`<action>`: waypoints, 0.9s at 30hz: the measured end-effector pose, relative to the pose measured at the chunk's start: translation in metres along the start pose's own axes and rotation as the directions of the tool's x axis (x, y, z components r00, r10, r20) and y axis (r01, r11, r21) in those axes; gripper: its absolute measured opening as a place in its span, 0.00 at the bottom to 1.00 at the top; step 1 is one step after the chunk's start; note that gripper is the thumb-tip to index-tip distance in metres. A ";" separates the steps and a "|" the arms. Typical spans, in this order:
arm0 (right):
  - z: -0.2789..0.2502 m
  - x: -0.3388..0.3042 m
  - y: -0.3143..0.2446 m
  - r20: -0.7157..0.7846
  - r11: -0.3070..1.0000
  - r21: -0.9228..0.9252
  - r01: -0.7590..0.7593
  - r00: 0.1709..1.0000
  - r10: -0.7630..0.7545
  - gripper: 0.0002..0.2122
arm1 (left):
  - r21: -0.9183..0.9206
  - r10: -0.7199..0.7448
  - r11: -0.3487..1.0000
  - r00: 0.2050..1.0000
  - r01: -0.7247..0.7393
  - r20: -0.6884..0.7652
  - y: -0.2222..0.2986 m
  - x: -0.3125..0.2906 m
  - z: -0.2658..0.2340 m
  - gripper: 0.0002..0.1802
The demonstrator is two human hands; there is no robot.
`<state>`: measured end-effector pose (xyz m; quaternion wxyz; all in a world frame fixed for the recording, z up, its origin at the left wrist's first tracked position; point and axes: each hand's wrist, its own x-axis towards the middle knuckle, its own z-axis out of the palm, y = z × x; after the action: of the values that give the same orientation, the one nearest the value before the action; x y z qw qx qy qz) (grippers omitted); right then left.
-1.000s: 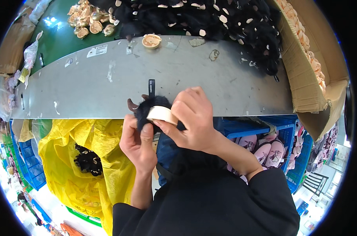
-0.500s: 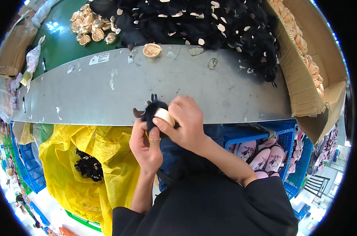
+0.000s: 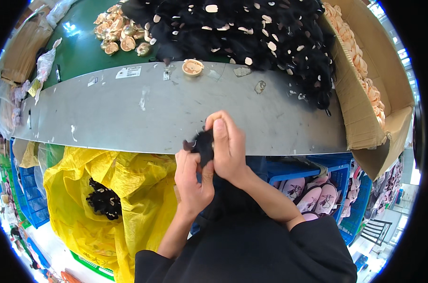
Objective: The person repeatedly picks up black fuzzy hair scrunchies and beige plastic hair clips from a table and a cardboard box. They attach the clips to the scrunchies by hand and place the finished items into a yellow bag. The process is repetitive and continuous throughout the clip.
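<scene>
A small black plush piece (image 3: 204, 145) with a brown ear-like tab is held between my two hands, just over the near edge of the metal table. My left hand (image 3: 193, 181) pinches it from below and the left, fingers closed. From the right, my right hand (image 3: 228, 151) is closed on it, thumb raised and pressed along its side. The pale round cap seen earlier is hidden now, probably by my fingers or the plush. A similar cream round shell (image 3: 193, 67) lies alone near the table's far edge.
A heap of black plush pieces (image 3: 242, 37) covers the far side, with gold and cream shells (image 3: 127, 43) left of it. A cardboard box (image 3: 360, 113) stands right. Below are a yellow bag (image 3: 148, 188) holding black pieces and a blue crate (image 3: 289, 172) of pink slippers.
Both hands have shifted slightly right with the plush piece. My right hand has turned, its thumb now upright, and the pale cap has gone out of sight.
</scene>
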<state>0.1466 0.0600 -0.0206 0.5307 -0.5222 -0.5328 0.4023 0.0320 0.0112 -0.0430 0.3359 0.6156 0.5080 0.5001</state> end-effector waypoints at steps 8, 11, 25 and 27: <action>0.025 0.050 0.020 0.042 0.659 -0.687 0.306 0.922 -0.385 0.10 | 0.001 -0.033 0.999 0.981 0.034 -0.191 -0.003 -0.002 -0.024 0.07; 0.010 0.110 0.024 0.045 0.644 -0.722 0.252 0.946 -0.320 0.13 | 0.067 -0.061 0.993 0.924 0.093 -0.377 0.005 -0.014 -0.073 0.09; 0.024 0.164 0.039 0.433 0.701 -0.544 0.460 0.870 -0.235 0.11 | 0.151 -0.154 0.860 0.532 0.487 -0.833 -0.032 -0.108 -0.212 0.12; 0.020 0.162 0.025 0.388 0.835 -0.469 0.290 0.916 -0.100 0.12 | 0.009 -0.227 0.928 0.583 0.373 -0.780 -0.036 -0.090 -0.196 0.14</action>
<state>0.1472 0.2252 -0.0238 0.3069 -0.5076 -0.7574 0.2731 -0.1642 -0.0850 -0.0471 0.1137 0.2761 0.7398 0.6030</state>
